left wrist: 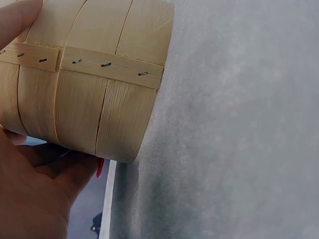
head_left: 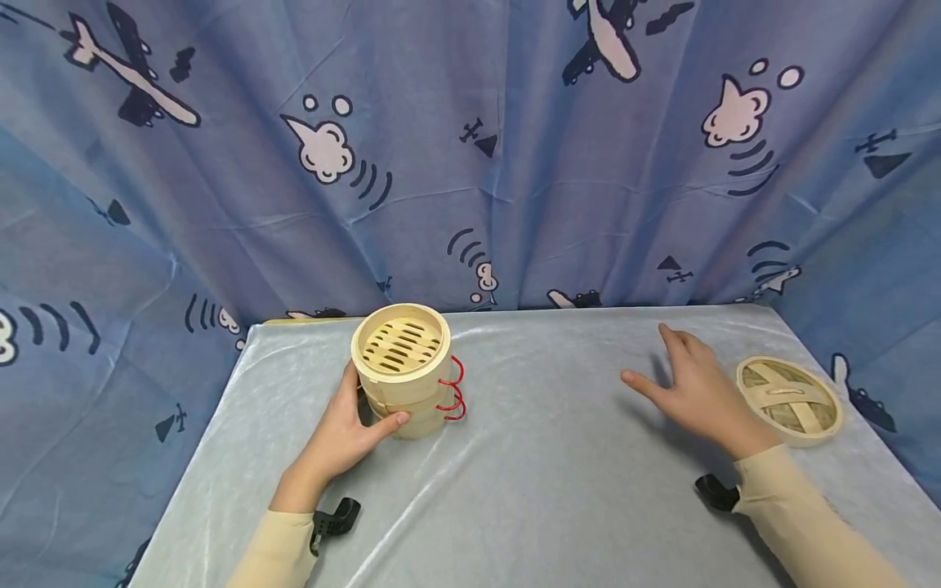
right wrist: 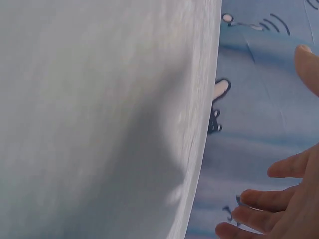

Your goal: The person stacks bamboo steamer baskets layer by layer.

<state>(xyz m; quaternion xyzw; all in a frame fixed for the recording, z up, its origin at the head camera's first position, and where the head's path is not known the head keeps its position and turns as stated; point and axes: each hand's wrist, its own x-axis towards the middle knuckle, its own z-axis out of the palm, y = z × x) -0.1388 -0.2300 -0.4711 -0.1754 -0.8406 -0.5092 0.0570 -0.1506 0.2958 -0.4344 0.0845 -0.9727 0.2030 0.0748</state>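
Observation:
A stack of small round bamboo steamer baskets [head_left: 400, 371] stands left of the middle in the head view, its slatted inside facing up. Red loops [head_left: 454, 390] stick out from its right side. My left hand [head_left: 345, 429] grips the stack from the left, thumb across the front and fingers behind. In the left wrist view the steamer's stapled wall [left wrist: 99, 94] fills the upper left. My right hand [head_left: 694, 388] is over the right part of the table with fingers spread, holding nothing. Beside it lies the woven bamboo lid [head_left: 789, 400], handle strip up.
A light grey cloth covers the table [head_left: 544, 490]. Behind and at both sides hangs a blue curtain [head_left: 544, 204] with planes and clouds on it. Black straps with small devices [head_left: 716, 492] sit at both wrists.

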